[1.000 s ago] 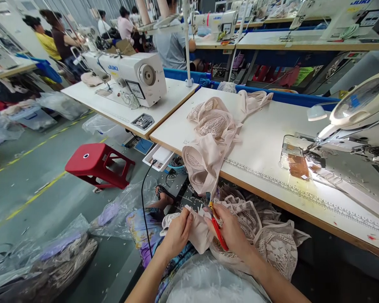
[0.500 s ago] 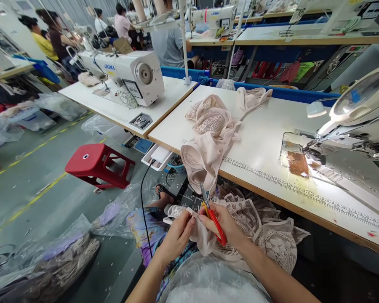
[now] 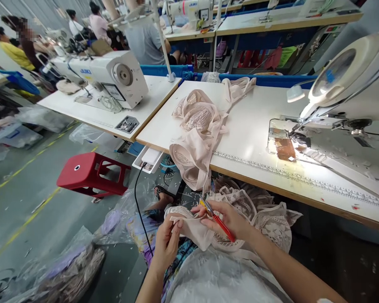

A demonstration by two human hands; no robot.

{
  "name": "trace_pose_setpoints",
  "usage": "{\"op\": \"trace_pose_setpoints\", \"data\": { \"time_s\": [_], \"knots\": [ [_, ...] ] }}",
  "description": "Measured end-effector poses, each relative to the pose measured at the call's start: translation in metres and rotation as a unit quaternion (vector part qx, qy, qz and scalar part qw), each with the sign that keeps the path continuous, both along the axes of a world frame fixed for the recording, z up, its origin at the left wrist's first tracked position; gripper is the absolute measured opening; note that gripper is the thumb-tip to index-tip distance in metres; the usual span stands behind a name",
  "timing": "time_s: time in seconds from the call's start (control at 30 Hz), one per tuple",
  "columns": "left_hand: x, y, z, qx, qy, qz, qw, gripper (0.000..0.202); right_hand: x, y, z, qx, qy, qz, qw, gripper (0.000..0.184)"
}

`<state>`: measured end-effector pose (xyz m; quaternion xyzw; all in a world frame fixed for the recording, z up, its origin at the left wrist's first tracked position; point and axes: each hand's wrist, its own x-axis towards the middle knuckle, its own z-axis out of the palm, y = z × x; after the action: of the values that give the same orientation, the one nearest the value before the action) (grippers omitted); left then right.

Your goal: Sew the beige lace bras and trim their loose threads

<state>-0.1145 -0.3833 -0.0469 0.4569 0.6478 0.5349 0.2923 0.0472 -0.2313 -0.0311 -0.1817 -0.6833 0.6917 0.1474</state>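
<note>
Over my lap, my left hand [image 3: 168, 240] pinches the edge of a pale pink bra piece [image 3: 196, 232] between thumb and fingers. My right hand [image 3: 229, 219] holds red-handled scissors [image 3: 222, 225], their blades pointing up and away from me, and its fingertips also touch the fabric's upper edge. More lace bras [image 3: 273, 223] lie heaped on my lap below the table edge. A bunch of pale pink bras [image 3: 194, 147] rests on the white table [image 3: 240, 130] and hangs over its front edge.
A lit sewing machine [image 3: 344, 126] stands at the right of the table. Another sewing machine [image 3: 97, 78] is at the left. A red stool [image 3: 91, 172] and plastic bags [image 3: 72, 265] are on the floor. Several people sit working farther back.
My left hand has moved left and down, drawing the fabric wider between my hands. My right hand has shifted slightly right, and the scissors lean lower. The camera view has turned slightly.
</note>
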Motion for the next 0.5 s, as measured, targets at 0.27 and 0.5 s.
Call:
{"op": "trace_pose_setpoints", "data": {
  "time_s": [0.27,0.5],
  "knots": [
    [-0.002,-0.011,0.006,0.06,0.078,0.008,0.995,0.019,0.0,0.007,-0.001,-0.103,0.024,0.036,0.994,0.018],
    [0.003,-0.009,0.013,0.05,0.111,0.052,0.991,0.017,0.002,-0.004,0.012,0.108,-0.019,-0.082,0.991,0.015]
  ]
}}
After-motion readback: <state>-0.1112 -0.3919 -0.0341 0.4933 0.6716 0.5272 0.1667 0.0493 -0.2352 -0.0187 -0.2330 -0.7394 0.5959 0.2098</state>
